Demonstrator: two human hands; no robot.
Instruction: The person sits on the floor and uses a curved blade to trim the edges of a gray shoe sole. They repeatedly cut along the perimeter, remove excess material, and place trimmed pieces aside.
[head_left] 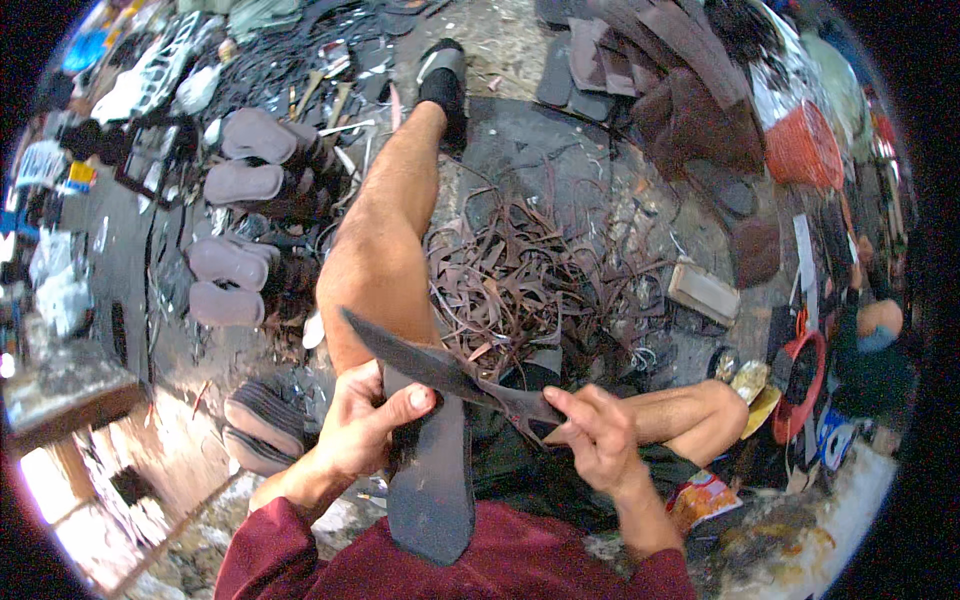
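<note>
My left hand (375, 415) is closed around a flat, dark grey shoe sole (435, 500), its thumb pressed on top. The sole's broad rounded end points down toward my maroon top. Across its upper part lies a long, curved dark sheet piece (425, 365), which looks like rubber or foam. One pointed end of that piece rises to the left above my left hand. At its narrow right end, my right hand (600, 430) pinches it between thumb and fingers. Whether the right hand also holds a tool is hidden.
Curled dark offcuts (520, 270) are heaped between my legs. Stacks of soles (235, 265) stand at left, with ridged soles (262, 425) nearer me. A pale block (703, 293), dark sheets (690, 100) and a red basket (803, 147) lie at right. My left leg (385, 240) stretches forward.
</note>
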